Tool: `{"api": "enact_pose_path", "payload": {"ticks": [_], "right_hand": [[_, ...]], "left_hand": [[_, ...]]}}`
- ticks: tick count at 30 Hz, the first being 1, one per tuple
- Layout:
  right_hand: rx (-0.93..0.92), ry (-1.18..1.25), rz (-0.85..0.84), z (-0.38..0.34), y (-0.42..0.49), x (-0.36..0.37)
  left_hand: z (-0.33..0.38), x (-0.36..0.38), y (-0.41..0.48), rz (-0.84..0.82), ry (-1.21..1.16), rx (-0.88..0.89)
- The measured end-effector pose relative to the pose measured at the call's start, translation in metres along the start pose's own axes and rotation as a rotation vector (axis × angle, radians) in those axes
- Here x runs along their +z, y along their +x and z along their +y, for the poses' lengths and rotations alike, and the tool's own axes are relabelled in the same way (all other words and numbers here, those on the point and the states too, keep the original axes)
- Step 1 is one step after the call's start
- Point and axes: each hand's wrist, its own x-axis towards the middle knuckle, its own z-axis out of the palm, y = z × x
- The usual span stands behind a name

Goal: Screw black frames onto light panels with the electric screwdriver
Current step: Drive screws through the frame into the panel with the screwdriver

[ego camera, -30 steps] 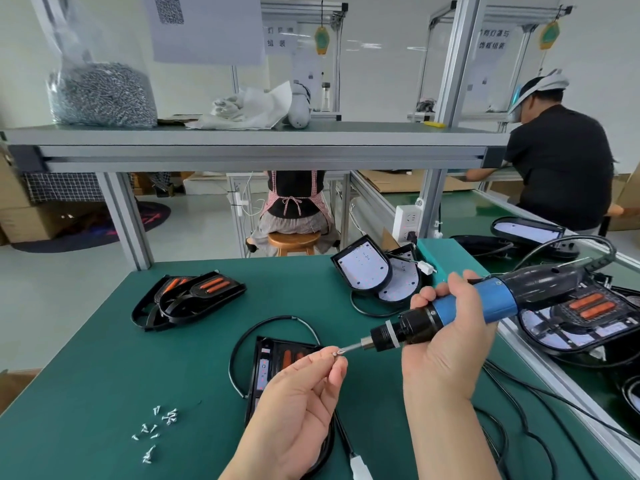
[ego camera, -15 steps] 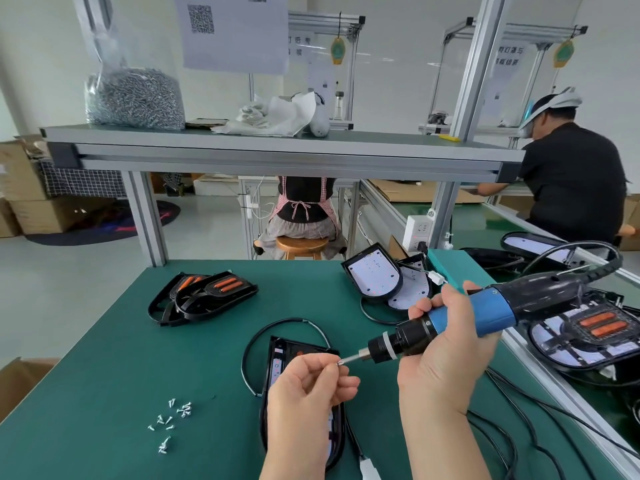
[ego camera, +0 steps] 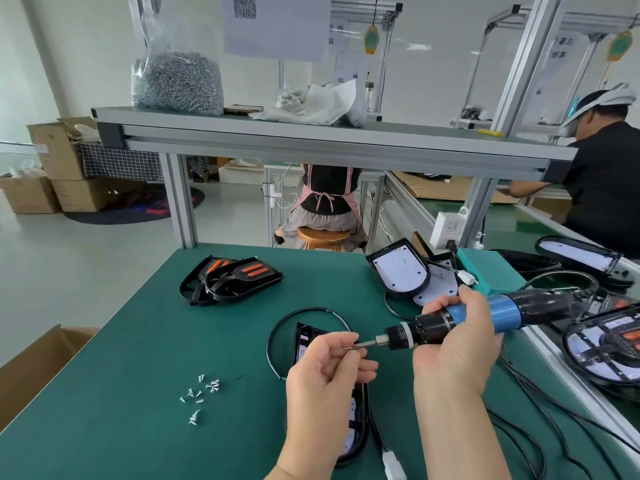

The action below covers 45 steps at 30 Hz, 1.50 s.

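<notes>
Since 1 second ago my left hand [ego camera: 327,372] has slid from under the bit [ego camera: 367,344] to close round its tip, and the electric screwdriver [ego camera: 433,329] has sunk a little nearer the work. Thumb and forefinger now pinch a small screw [ego camera: 347,348] at the very end of the bit; it is too tiny for me to tell whether it is seated. My right hand [ego camera: 457,355] is wrapped firmly round the driver's barrel, holding it nearly level and pointing left.

Directly below both hands lies the light panel [ego camera: 349,441] with its black frame [ego camera: 304,336] on top, mostly hidden by my left wrist, a cable loop [ego camera: 277,327] curling round its far end. I judge the screw is being loaded, so no driving has begun for this one; next the tip must tilt down to a hole in the frame without the screw dropping off.

Further left, about 12 loose screws [ego camera: 201,393] lie scattered on the green table [ego camera: 138,375], well apart from the panel. Beyond them sits a stack of spare frames [ego camera: 235,277], and a big bag of screws [ego camera: 176,81] stands on the shelf above.
</notes>
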Motion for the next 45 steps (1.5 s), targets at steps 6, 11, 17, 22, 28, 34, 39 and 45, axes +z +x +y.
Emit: {"api": "enact_pose_path", "payload": {"ticks": [6,11,17,22,28,34,39,45], "right_hand": [[-0.001,-0.136,0.004,0.006,0.015,0.003],[-0.020,-0.197,-0.020,0.010,0.025,0.007],[-0.112,-0.304,-0.116,0.021,0.046,0.011],[-0.205,-0.471,-0.187,0.041,0.061,0.002],[-0.177,-0.566,-0.235,0.061,0.072,-0.010],[-0.152,-0.579,-0.243,0.071,0.075,-0.015],[-0.153,-0.592,-0.237,0.072,0.076,-0.015],[-0.145,-0.599,-0.260,0.074,0.074,-0.016]], "left_hand": [[-0.002,-0.002,0.007,-0.025,-0.145,-0.048],[-0.008,-0.017,0.011,0.070,0.154,0.030],[-0.011,-0.049,0.054,0.027,0.858,-0.153],[-0.026,-0.039,0.070,-0.109,0.974,-0.336],[-0.030,-0.039,0.073,-0.104,0.957,-0.323],[-0.033,-0.041,0.074,-0.084,0.943,-0.312],[-0.034,-0.040,0.074,-0.079,0.917,-0.304],[-0.034,-0.039,0.074,-0.075,0.918,-0.295]]}}
